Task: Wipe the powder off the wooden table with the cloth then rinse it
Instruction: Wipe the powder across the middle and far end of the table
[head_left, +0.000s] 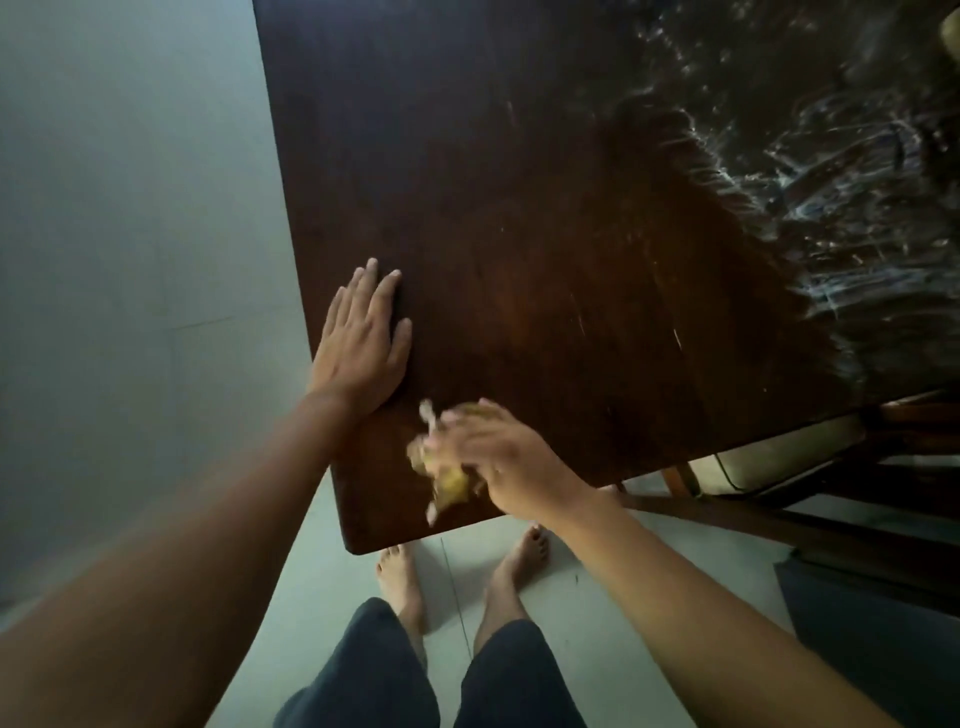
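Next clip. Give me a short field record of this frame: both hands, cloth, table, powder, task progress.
left hand: flat on the table by its left edge, fingers straight
right hand: on top of the cloth near the table's near edge, motion-blurred; grip unclear
cloth: yellowish, bunched under the right hand
table: dark wood; near part shows almost no powder
powder: white streaks across the far right part
progress: wiping unfinished, rinse not yet done

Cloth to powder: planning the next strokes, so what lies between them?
In the head view, only bare wood of the table lies between the cloth and the powder smeared at the far right, apart from faint streaks.
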